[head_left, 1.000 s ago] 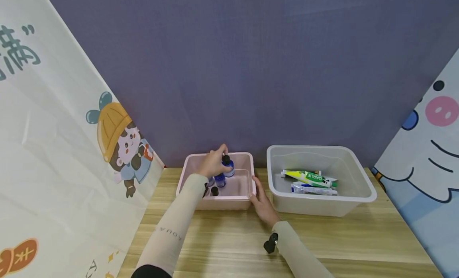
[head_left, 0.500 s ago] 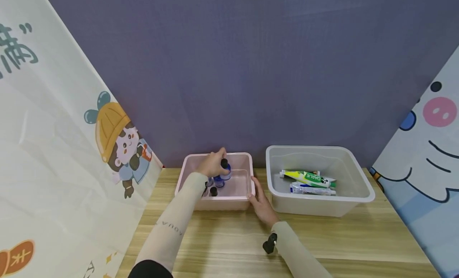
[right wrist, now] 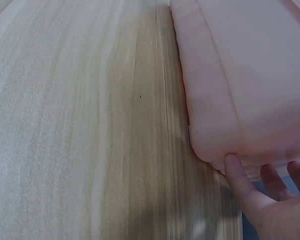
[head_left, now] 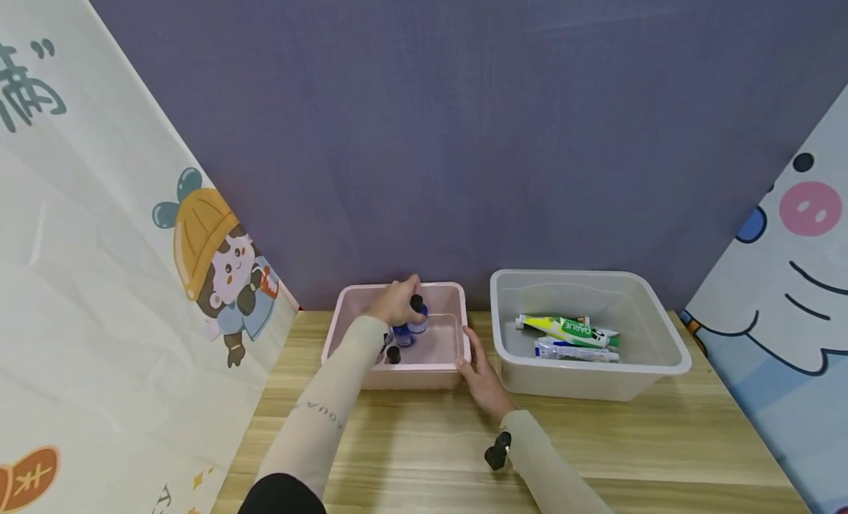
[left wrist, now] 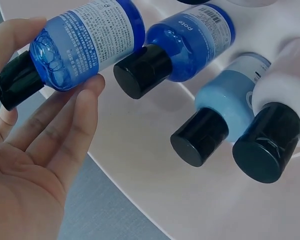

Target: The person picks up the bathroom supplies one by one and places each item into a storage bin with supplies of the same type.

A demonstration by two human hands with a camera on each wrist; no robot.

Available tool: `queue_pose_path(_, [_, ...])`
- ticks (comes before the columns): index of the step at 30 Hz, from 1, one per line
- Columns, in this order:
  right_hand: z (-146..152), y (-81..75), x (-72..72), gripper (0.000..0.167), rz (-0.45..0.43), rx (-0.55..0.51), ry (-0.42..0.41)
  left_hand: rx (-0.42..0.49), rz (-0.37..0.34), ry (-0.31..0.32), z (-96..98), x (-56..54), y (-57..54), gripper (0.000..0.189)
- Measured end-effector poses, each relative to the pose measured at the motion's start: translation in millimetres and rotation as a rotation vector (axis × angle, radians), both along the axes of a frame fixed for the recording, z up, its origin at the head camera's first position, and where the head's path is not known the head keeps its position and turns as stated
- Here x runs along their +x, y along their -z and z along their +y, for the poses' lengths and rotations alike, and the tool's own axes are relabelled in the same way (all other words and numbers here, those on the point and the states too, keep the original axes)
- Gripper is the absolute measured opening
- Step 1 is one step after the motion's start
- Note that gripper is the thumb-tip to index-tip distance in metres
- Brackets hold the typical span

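My left hand (head_left: 396,302) reaches into the pink bin (head_left: 414,378) and pinches a small blue bottle (head_left: 419,322) with a black cap. In the left wrist view, thumb and fingers lie around the cap end and shoulder of this blue bottle (left wrist: 85,45). Beside it are another blue bottle (left wrist: 200,40), a light blue bottle (left wrist: 230,95) and a pale bottle (left wrist: 285,75), all black-capped. My right hand (head_left: 486,381) grips the bin's near right corner. The right wrist view shows the thumb (right wrist: 236,175) against the pink wall and two fingertips along the side.
A larger white bin (head_left: 596,381) stands right of the pink one, holding several toothpaste tubes (head_left: 576,330). Both stand on a wooden table (head_left: 424,455) against a dark blue-grey backdrop (head_left: 424,131). Printed panels flank the table left and right.
The left hand has brought the blue bottle slightly lower in the pink bin, close to the other bottles. The right hand keeps its place at the bin's corner.
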State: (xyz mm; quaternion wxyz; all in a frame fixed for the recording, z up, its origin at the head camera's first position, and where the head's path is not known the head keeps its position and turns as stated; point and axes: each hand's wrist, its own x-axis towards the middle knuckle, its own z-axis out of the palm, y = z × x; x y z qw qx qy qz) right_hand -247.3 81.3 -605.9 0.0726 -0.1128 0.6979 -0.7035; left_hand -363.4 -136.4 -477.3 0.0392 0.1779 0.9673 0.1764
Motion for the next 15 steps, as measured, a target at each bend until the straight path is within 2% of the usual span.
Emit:
queue_pose_path(9, [1,0.5,-0.3,0.066,-0.014,-0.004,-0.001,-0.037,-0.057,0.017,8.7,-1.2,2.3,0.052])
queue_pose_path(15, [1,2.9,-1.2,0.067,-0.004,-0.018,-0.019,-0.052,-0.059,0.016,14.4,-4.5,10.2,0.052])
